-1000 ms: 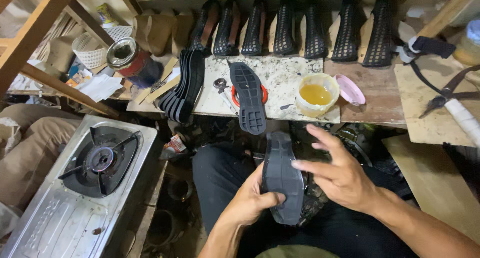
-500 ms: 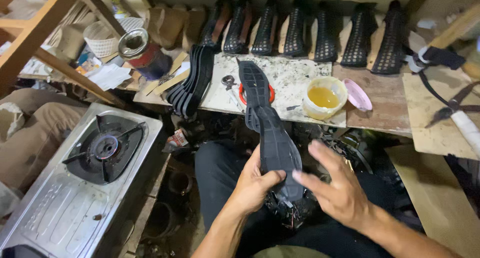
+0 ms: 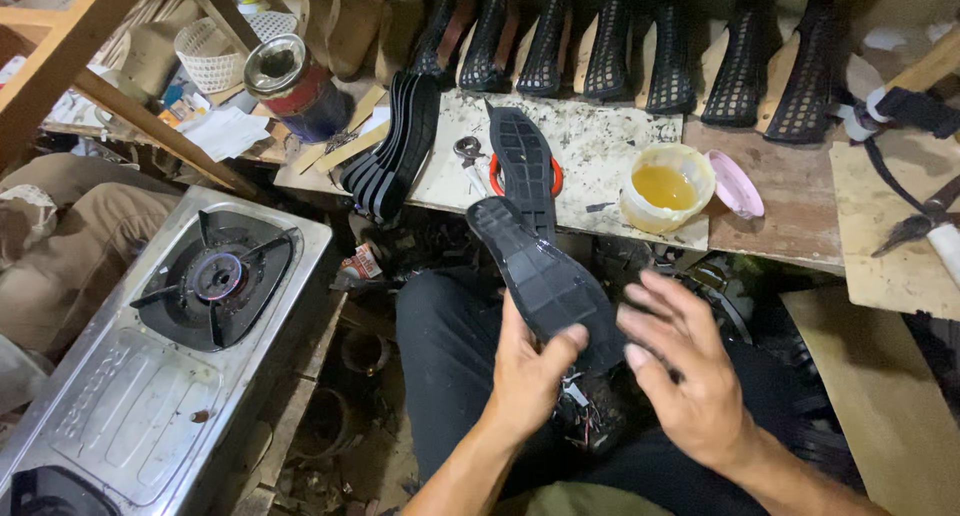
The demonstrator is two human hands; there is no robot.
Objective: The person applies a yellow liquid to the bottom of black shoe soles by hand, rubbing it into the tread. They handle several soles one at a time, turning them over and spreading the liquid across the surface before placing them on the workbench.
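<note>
Black rubber, a shoe sole (image 3: 545,276), sits over the person's lap in the head view, tilted with its toe end pointing up and left toward the bench edge. The left hand (image 3: 525,371) grips it near the heel, thumb curled over the top face and fingers underneath, clamped on the sole. The right hand (image 3: 690,376) hovers just beside the heel end, fingers spread apart and holding nothing. With only one hand pinching one end, the long flexible sole could droop or slip out and drop into the cluttered dark gap below. Its raised tip is near a second sole (image 3: 525,161) that overhangs the speckled bench (image 3: 600,136), and a swing upward could knock that one off, or jostle the tub of yellow glue (image 3: 665,188) standing close to the edge. To the left, the gas stove (image 3: 180,346) hems in the knee, with a stack of soles (image 3: 395,146) leaning above it. To the right lies a plywood board (image 3: 880,396). Open room is mostly straight above the lap.
</note>
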